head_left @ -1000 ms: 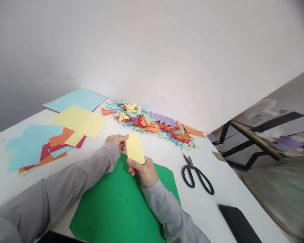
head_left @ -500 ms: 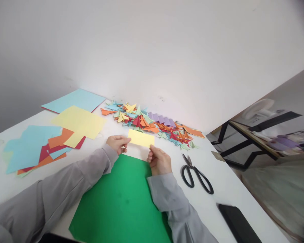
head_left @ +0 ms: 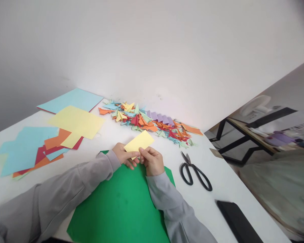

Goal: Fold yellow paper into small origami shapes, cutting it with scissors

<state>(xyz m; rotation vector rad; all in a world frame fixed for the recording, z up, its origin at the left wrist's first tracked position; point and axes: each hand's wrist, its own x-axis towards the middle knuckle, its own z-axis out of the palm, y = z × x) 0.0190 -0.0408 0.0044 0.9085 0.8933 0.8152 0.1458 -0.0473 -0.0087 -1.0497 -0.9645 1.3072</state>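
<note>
A small yellow paper rectangle [head_left: 140,141] is held tilted above the far edge of a green mat [head_left: 119,206]. My left hand [head_left: 125,155] pinches its lower left corner between thumb and fingers. Close beside it, my right hand [head_left: 153,160] grips the paper's lower edge with thumb and forefinger. The two hands nearly touch. Behind the paper lies a long heap of small folded paper pieces [head_left: 142,122] in orange, red, yellow, blue and green, with a row of purple folded ones [head_left: 160,118].
Black-handled scissors [head_left: 196,170] lie slightly open to the right, with a black flat object [head_left: 239,221] nearer me. On the left are loose coloured sheets [head_left: 30,145], a yellow sheet [head_left: 77,121] and a large blue sheet [head_left: 72,99]. A wall rises behind the table.
The yellow paper has turned from level to slanted, right end up. My hands have come together, both now on its lower edge; before, they held opposite ends. The view has shifted slightly.
</note>
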